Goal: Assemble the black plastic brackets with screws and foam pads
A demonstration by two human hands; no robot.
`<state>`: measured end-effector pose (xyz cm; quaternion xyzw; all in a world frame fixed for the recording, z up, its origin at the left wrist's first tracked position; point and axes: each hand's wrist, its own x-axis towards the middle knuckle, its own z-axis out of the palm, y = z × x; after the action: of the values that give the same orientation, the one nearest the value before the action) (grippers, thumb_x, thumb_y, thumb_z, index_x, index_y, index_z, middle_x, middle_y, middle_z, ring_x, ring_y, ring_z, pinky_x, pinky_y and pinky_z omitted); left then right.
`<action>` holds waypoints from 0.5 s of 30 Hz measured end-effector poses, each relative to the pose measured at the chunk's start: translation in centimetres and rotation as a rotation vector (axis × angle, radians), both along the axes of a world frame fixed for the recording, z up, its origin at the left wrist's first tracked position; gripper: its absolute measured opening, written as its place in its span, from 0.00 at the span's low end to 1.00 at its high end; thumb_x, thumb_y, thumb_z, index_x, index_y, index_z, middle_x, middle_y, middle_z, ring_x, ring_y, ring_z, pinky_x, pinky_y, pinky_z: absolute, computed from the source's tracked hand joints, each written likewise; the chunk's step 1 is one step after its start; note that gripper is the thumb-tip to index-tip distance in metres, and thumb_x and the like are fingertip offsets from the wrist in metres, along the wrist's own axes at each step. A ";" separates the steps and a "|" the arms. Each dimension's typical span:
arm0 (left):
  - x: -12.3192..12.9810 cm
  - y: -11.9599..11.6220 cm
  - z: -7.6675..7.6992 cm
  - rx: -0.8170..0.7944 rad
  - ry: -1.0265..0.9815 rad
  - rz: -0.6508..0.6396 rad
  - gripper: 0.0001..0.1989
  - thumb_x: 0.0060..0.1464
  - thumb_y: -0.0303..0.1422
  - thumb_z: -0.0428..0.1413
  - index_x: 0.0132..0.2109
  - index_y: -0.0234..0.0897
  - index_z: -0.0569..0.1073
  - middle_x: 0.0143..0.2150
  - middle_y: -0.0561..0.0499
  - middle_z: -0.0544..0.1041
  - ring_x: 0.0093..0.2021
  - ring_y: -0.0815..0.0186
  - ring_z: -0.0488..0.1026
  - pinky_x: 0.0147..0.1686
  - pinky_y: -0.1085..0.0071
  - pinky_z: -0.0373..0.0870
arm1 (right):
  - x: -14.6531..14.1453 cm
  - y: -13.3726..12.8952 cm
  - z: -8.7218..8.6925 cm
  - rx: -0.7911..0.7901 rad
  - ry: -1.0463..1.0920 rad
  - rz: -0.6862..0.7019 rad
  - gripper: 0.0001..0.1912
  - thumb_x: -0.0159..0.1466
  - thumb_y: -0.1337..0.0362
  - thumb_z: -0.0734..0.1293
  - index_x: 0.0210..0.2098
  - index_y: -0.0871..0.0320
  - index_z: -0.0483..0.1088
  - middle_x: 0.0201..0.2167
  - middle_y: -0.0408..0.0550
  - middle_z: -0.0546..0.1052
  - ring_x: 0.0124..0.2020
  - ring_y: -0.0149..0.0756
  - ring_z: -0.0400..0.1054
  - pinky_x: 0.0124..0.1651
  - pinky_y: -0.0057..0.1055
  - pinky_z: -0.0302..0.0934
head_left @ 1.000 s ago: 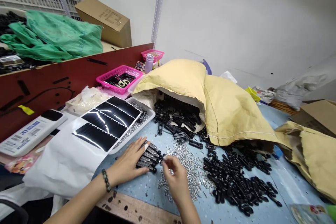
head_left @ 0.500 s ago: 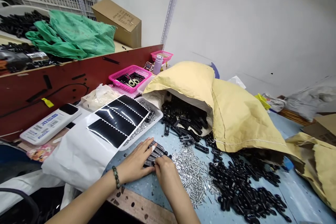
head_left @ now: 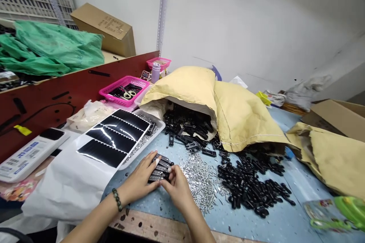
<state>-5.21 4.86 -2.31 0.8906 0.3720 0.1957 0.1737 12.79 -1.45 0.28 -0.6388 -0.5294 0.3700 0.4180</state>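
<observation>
Several narrow black plastic parts (head_left: pixel 160 168) lie side by side in a row on the blue tabletop. My left hand (head_left: pixel 140 177) spans their left side, thumb at the near edge and fingers at the far edge, holding the row together. A white wrap is on one of its fingers. At the row's right end, my right hand (head_left: pixel 179 186) has thumb and fingertips pinched together; what is between them is too small to tell. Right beside it spreads a heap of small silver screws (head_left: pixel 201 186). Farther right lies a pile of black knobbed parts (head_left: pixel 252 182).
Two yellow paper sacks (head_left: pixel 182 81) spill black parts at the back. A white tray (head_left: pixel 161 125) of small metal pieces sits left, partly under a sheet of black stickers (head_left: pixel 114 136). A pink basket (head_left: pixel 107 95) holds scissors. A green-lidded bottle (head_left: pixel 349 212) lies front right.
The view has turned to the right, so things sit farther left and the green-lidded bottle shows. My right fingertips have shifted slightly along the ends of the black parts; my left hand stays on the row.
</observation>
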 end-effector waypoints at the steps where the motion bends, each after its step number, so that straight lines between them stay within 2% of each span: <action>1: 0.0 0.1 -0.1 0.004 0.003 0.004 0.36 0.58 0.44 0.55 0.68 0.39 0.52 0.71 0.41 0.47 0.68 0.47 0.48 0.63 0.51 0.55 | 0.4 -0.6 0.3 0.024 0.063 -0.008 0.11 0.53 0.65 0.69 0.35 0.55 0.65 0.25 0.37 0.64 0.23 0.28 0.57 0.26 0.24 0.53; 4: 0.0 0.3 -0.3 0.019 0.012 0.004 0.36 0.58 0.46 0.55 0.68 0.41 0.51 0.71 0.42 0.47 0.68 0.48 0.48 0.63 0.51 0.56 | 2.1 -3.0 1.6 0.065 0.263 -0.044 0.12 0.60 0.56 0.65 0.40 0.56 0.66 0.27 0.39 0.64 0.24 0.29 0.57 0.26 0.25 0.54; 6: 0.0 0.6 -0.6 0.037 0.011 -0.005 0.37 0.58 0.47 0.54 0.69 0.42 0.50 0.71 0.43 0.47 0.68 0.47 0.48 0.63 0.51 0.56 | 3.2 -4.3 2.3 0.072 0.362 -0.081 0.13 0.62 0.53 0.64 0.34 0.57 0.66 0.23 0.38 0.61 0.22 0.28 0.54 0.24 0.25 0.51; 8: -0.1 0.8 -1.0 0.057 0.010 -0.010 0.37 0.59 0.48 0.53 0.69 0.43 0.49 0.71 0.43 0.47 0.68 0.46 0.49 0.62 0.50 0.56 | 4.1 -5.4 2.8 0.100 0.395 -0.158 0.18 0.61 0.51 0.65 0.24 0.56 0.61 0.18 0.35 0.56 0.19 0.26 0.49 0.22 0.25 0.47; 10: -0.2 1.1 -1.3 0.068 0.017 -0.008 0.37 0.59 0.49 0.52 0.69 0.45 0.48 0.71 0.44 0.47 0.68 0.45 0.50 0.62 0.49 0.56 | 5.0 -6.3 3.2 0.165 0.374 -0.274 0.24 0.60 0.51 0.66 0.18 0.55 0.51 0.16 0.34 0.51 0.18 0.25 0.44 0.21 0.25 0.43; 12: -0.2 1.4 -1.7 0.061 0.035 -0.001 0.38 0.59 0.50 0.51 0.70 0.46 0.46 0.71 0.45 0.46 0.67 0.45 0.51 0.62 0.49 0.56 | 6.4 -8.0 3.7 0.231 0.318 -0.398 0.26 0.60 0.51 0.65 0.17 0.54 0.46 0.16 0.34 0.49 0.18 0.25 0.42 0.20 0.25 0.42; 15: -0.1 1.7 -1.8 0.035 0.069 0.009 0.39 0.59 0.52 0.49 0.70 0.44 0.45 0.72 0.47 0.44 0.67 0.45 0.50 0.63 0.50 0.55 | 9.6 -13.3 4.9 0.371 0.065 -0.649 0.25 0.61 0.49 0.64 0.17 0.55 0.53 0.15 0.38 0.56 0.17 0.28 0.50 0.19 0.27 0.48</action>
<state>-5.27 6.52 -4.12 0.8980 0.3785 0.1719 0.1442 22.38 -14.78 5.16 -0.6748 -0.3437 0.1363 0.6387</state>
